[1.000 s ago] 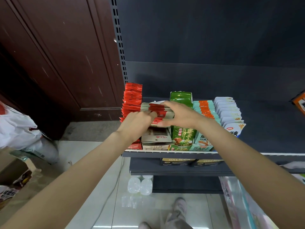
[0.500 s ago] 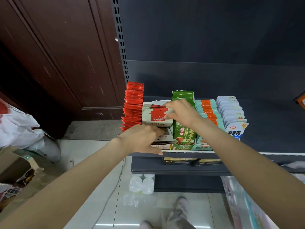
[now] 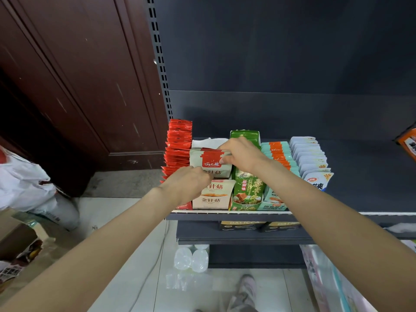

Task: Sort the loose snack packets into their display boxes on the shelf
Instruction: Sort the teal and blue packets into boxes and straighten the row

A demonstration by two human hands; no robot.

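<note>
A stack of beige snack packets with a red label (image 3: 210, 162) stands upright in its beige display box (image 3: 212, 199) on the dark shelf (image 3: 371, 188). My right hand (image 3: 242, 154) grips the stack's top right edge, thumb on its front face. My left hand (image 3: 188, 184) holds the stack's lower left corner, in front of the box. A row of red packets (image 3: 179, 149) stands to the left. To the right are a green box (image 3: 246, 188), teal and orange packets (image 3: 278, 154) and white packets (image 3: 310, 158).
A dark wooden door (image 3: 78, 75) stands to the left of the shelf upright (image 3: 158, 57). White sacks (image 3: 27, 183) and cardboard boxes (image 3: 15, 242) lie on the floor at the left. Water bottles (image 3: 191, 257) sit under the shelf. An orange packet (image 3: 408, 143) shows at the right edge.
The beige stack was lying flat across both hands; it now stands upright, face forward, in its box. My left hand dropped from the stack's left end to its lower corner.
</note>
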